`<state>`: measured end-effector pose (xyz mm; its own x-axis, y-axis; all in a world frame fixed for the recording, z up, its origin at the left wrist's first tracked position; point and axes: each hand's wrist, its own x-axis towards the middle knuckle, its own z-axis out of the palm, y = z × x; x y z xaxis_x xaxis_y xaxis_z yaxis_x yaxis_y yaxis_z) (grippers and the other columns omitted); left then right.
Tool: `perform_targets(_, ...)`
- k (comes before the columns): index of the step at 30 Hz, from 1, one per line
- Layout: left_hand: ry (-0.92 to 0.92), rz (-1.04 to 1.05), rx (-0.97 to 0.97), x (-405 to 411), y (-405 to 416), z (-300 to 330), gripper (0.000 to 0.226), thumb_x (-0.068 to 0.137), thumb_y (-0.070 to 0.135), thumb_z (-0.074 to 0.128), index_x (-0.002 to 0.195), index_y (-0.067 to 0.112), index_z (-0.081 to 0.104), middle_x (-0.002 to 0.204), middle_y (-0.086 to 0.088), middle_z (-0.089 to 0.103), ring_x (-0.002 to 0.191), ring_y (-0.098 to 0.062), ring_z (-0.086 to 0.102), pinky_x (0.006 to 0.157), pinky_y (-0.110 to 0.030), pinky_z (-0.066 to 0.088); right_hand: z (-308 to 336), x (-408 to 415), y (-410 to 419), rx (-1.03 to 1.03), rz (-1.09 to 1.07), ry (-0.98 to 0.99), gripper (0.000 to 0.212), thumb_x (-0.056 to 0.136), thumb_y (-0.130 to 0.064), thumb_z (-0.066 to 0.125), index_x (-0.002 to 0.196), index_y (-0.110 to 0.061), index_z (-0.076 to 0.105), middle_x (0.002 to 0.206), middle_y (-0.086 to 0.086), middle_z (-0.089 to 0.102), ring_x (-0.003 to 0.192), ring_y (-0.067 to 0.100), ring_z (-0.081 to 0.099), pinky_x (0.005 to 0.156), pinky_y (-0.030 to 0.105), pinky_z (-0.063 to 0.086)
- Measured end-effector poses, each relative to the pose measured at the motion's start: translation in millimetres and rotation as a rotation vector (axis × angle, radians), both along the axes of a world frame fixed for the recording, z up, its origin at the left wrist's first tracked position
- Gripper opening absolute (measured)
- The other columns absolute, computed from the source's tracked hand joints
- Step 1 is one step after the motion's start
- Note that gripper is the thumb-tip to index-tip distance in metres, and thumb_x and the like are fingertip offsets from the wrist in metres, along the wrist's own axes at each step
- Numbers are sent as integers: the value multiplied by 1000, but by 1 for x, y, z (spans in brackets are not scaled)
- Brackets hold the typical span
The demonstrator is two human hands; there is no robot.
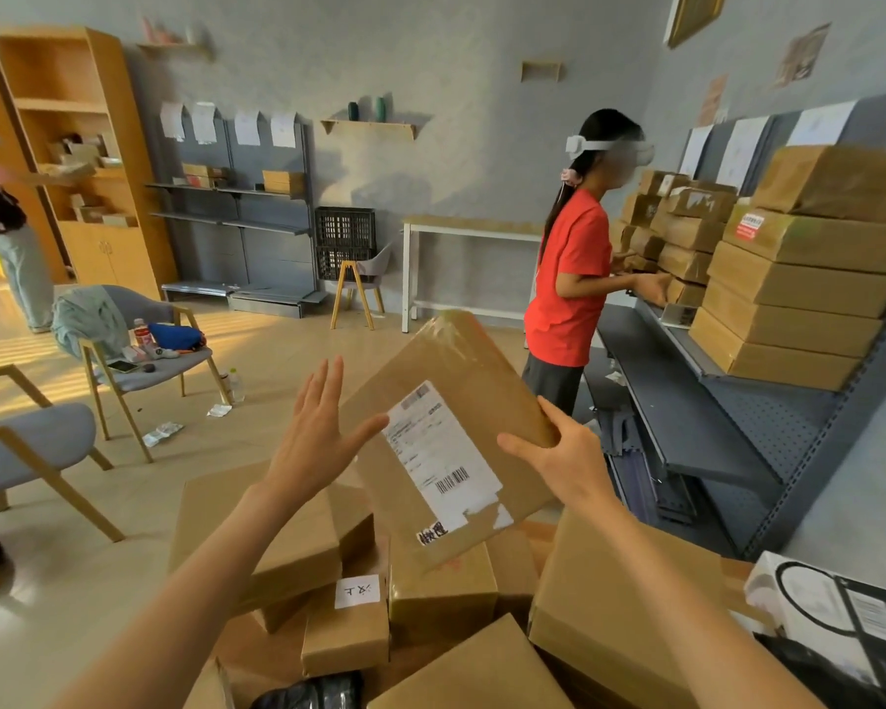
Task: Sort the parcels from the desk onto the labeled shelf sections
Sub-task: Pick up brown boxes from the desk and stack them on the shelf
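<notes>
Parcel [446, 437] in right hand's [558, 460] grip

The parcel [446, 432] was plain brown cardboard with a white label [438, 452] printed in black barcode stripes. The shelf [686, 417] was dark grey-blue, the other person's shirt [569, 278] bright red, and the crate [345, 228] black lattice.

The held parcel [446, 437] is matt brown cardboard with glossy clear tape and a white paper label [443, 455]. At three o'clock, the shelving [686, 417] is grey perforated metal (dull finish).
</notes>
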<state>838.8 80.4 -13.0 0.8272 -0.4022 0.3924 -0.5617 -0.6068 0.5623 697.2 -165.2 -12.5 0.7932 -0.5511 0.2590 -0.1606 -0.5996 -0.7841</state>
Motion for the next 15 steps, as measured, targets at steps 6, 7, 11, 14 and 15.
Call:
perform_targets(6,81,-14,-22,-7,-16,-18,95,82,65,47,153,20,5,161,1,6,147,-19,6,118,-45,16,3,-11,-22,453,-80,-153,69,72,-48,78,132,-19,57,108,-7,67,98,12,64,90,38,53)
perform_targets(7,107,-17,-30,-8,-19,-21,95,82,67,47,153,20,5,160,1,7,147,-19,8,118,-46,17,4,-15,-25,493,-87,-169,64,74,-46,77,130,-18,59,108,-5,68,100,16,65,93,42,52)
perform_targets(11,401,-193,-211,-17,-30,-19,101,72,78,50,152,27,15,154,0,30,138,-16,34,113,-48,31,5,-34,-30,667,-89,-252,39,81,-36,72,114,-15,66,101,3,71,91,22,67,84,43,56)
perform_targets(14,586,-402,-359,-35,-41,-11,97,65,80,57,143,28,32,127,8,58,107,-5,62,93,-30,52,6,-49,-34,750,-135,-286,36,80,-37,73,108,-15,67,96,6,73,89,26,68,78,41,56)
perform_targets(15,603,-442,-382,-40,-45,-8,91,68,74,58,142,27,33,119,11,60,99,-3,65,81,-18,54,7,-54,-34,774,-156,-296,39,78,-39,74,108,-15,68,97,7,74,91,27,69,78,42,57)
